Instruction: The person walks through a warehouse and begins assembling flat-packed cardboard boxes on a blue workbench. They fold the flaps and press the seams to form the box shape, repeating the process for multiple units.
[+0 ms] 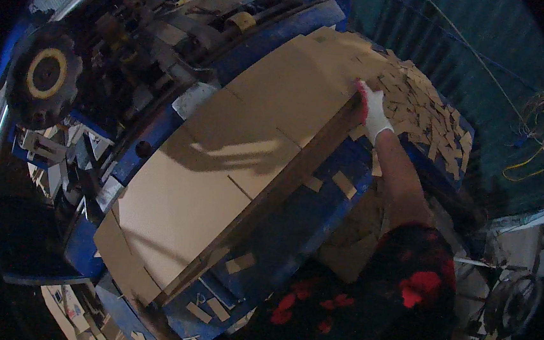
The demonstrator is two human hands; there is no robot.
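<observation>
A long brown cardboard sheet [221,159] with slots and crease lines lies slantwise across a blue machine table [300,220]. My right hand [371,107], in a white glove with a red palm, is at the sheet's far right edge. Its fingers are closed around that edge, with the fingertips partly hidden. At the sheet's near left end, a dim brownish shape like my left forearm [163,331] comes in from the lower edge. The fingers of my left hand are hidden there, so their grip does not show.
Cardboard scraps [427,109] are heaped beyond my right hand. Several loose offcuts [344,184] lie on the blue table. Along the left stands a machine with a dark handwheel [46,75] and metal parts. A yellow cable [531,166] hangs by the corrugated wall at right.
</observation>
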